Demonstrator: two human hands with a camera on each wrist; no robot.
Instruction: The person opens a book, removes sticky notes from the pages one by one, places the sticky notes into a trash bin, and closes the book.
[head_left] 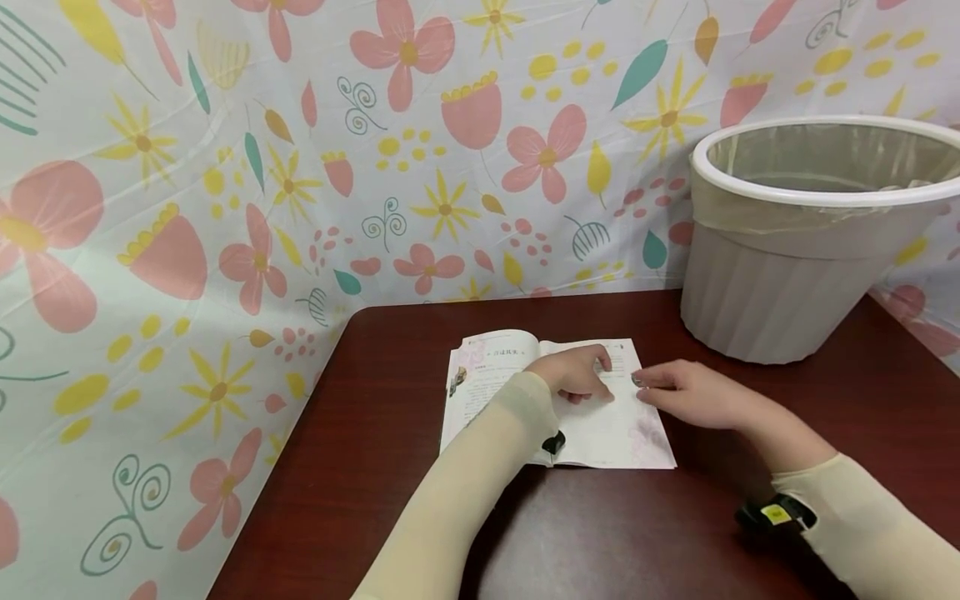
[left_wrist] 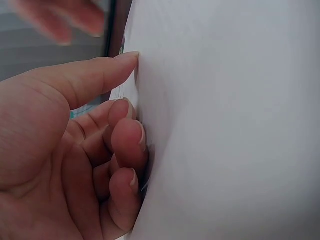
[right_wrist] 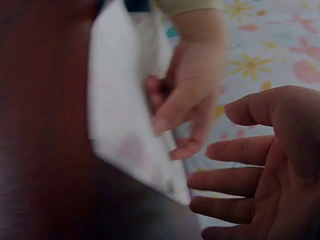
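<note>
An open book (head_left: 611, 437) with white printed pages lies on the dark reddish-brown table. Over its right page is my left hand (head_left: 573, 371); the thumb and fingertips touch the paper. The left wrist view shows that hand (left_wrist: 75, 145) with its thumb stretched out and the other fingers loosely bent against the white page (left_wrist: 225, 125). At the book's right edge my right hand (head_left: 701, 393) hovers with fingers extended. In the right wrist view, this hand (right_wrist: 270, 165) has its fingers spread beside the page (right_wrist: 117, 85), holding nothing visible. A small dark spot shows by its fingertips, too small to identify.
A grey waste bin (head_left: 757, 275) with a white rim and a plastic liner stands at the table's back right. Behind the table (head_left: 360, 400) hangs a flower-patterned cloth (head_left: 465, 208), also along the left side. Black straps are on both wrists.
</note>
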